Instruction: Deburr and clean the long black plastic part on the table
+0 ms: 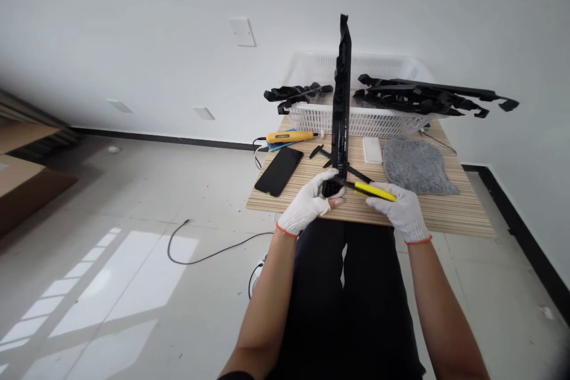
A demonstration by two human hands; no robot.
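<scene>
Pale walls (155, 29) close in around a tiled floor (200, 291), where sunlight falls in bright patches and a black cable (222, 247) lies in a loose curve. Cardboard (27, 181) sits over at the left. Against the wall stands a small striped wooden table (458, 214), and from where I stand I see a person at its near edge in dark trousers (356, 303) and white gloves with orange cuffs.

Near that edge, the left hand (310, 203) curls around the lower end of a long black part (341, 89), fingers and thumb pinching it; the part's far end rises into view in front of the white basket (312, 120). The right hand (402, 212) is closed about a yellow-handled tool (375, 191), whose dark front end points at the gripped end of the part; I cannot tell whether it touches.

More black parts lie across the basket, one cluster (294, 94) at its left, a larger one (427, 97) at its right, sticking out past the rim. A caliper (360, 174) lies on the tabletop behind the hands. Left of it rest a dark phone (279, 172) and a yellow corded tool (289, 137) over something blue (280, 145); to the right, a small white box (372, 150) sits just beside a grey fuzzy cloth (414, 160).
</scene>
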